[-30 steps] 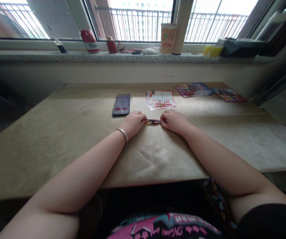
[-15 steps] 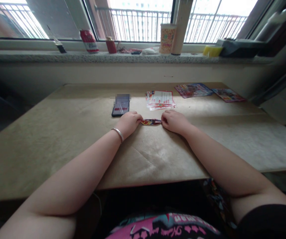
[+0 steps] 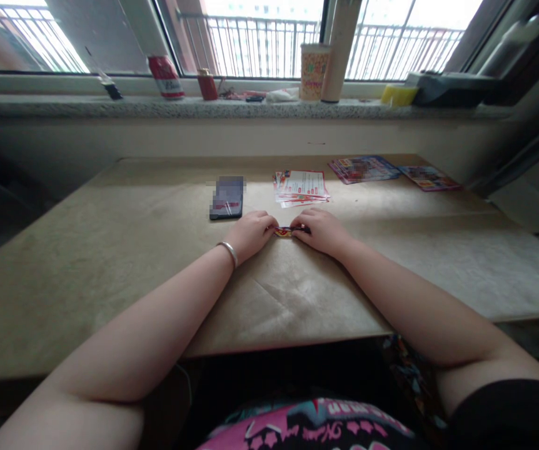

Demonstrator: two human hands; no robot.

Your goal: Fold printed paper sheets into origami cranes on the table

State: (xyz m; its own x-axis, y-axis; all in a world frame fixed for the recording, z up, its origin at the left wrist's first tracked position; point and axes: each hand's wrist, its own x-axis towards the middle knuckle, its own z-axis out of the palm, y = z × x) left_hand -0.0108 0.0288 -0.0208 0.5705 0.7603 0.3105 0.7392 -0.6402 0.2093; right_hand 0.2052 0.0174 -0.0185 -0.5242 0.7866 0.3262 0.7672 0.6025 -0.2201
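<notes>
A narrow folded strip of colourful printed paper (image 3: 283, 232) lies on the table in front of me, held at both ends. My left hand (image 3: 256, 230) pinches its left end, fingers bent and pressed down. On the right end, the fingers of my right hand (image 3: 314, 229) are closed, with a dark part of the strip showing beneath them. Only a short red and yellow piece is visible between the hands; the rest is hidden by fingers. Just beyond the left hand lies a phone (image 3: 228, 199), and past the right hand is a stack of white and red printed sheets (image 3: 303, 185).
Colourful printed sheets (image 3: 366, 169) and another set (image 3: 429, 178) lie at the table's back right. On the stone windowsill (image 3: 232, 110) stand a red can (image 3: 166, 78), a small red container (image 3: 207, 85), a patterned cup (image 3: 314, 72) and a yellow item (image 3: 399, 95).
My hands have come closer together along the strip, the left sliding right and the right shifting left. Less of the strip shows between them.
</notes>
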